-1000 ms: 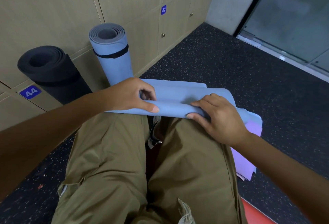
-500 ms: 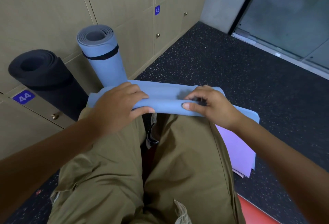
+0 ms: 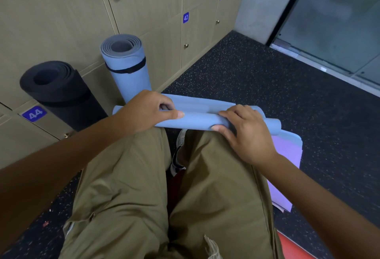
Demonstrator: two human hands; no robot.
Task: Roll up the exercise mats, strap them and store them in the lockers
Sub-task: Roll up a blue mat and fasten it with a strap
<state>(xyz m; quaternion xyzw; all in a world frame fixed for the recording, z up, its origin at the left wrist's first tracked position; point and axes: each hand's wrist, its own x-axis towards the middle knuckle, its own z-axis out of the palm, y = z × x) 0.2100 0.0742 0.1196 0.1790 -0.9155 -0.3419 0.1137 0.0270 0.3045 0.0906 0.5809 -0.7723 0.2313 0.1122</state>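
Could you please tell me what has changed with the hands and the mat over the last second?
Little has changed. Both hands kept hold of the blue mat being rolled across the knees: the left hand regripped its left part, the right hand its right part, and the roll looks about as thin as before. The strapped blue roll and the black roll stayed standing against the lockers.

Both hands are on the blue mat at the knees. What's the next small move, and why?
Probably roll another turn forward, keeping it tight. The left hand and right hand grip only a thin roll of the blue mat, unrolled mat lies beyond it, and it carries no strap like the strapped blue roll.
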